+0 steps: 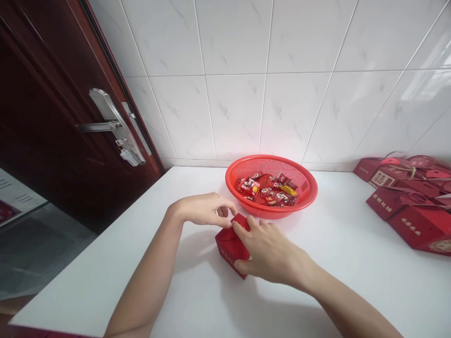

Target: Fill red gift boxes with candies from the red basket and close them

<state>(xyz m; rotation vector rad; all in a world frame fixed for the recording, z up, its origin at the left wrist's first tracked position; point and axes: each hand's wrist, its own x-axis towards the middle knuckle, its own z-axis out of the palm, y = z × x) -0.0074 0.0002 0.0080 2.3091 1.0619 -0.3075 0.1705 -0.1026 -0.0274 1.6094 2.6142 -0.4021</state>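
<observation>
A small red cardboard candy box [230, 244] with pale lettering on its near side sits on the white table, its top flaps folded inward. My left hand [209, 210] bends over the far left edge of the box, with thumb and curled index finger pinching at a top flap. Across the right side lies my right hand [266, 249], its thumb on the near side and its fingers on the top. My right hand hides much of the right side. Just behind the box stands a red plastic basket [310, 188] holding several wrapped candies [268, 190].
Several red boxes with printed lettering [405, 211] are grouped at the right end of the white table [134, 244]. White wall tiles [236, 108] rise behind the table. To the left is a dark red door [52, 84] with a metal handle [98, 126] and keys.
</observation>
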